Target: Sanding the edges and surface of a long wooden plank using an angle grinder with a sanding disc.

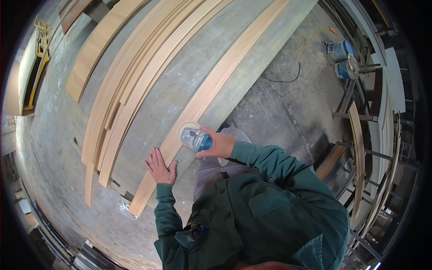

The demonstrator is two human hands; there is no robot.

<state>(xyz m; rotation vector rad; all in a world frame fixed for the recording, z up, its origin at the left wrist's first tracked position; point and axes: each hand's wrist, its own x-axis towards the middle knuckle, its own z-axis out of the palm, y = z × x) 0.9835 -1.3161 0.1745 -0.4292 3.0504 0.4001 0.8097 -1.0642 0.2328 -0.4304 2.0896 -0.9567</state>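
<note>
A long, pale wooden board (211,92) runs diagonally across the grey worktable (148,112) in front of me. My right hand (219,143) grips a teal and clear-grey palm sander (192,136), whose round pale pad rests on the board. My fingers wrap around the teal end of its body. Farther down the same board, my left hand (160,169) lies flat with fingers spread, touching the wood near its close end. Whether the sander is running cannot be seen.
Several long boards (130,72) lie stacked on the table's left side, with a wider plank (87,67) beyond them. A small clear tray (125,208) sits by the board's near end. Blue-and-white buckets (344,50) and a yellow cord (306,41) are on the right.
</note>
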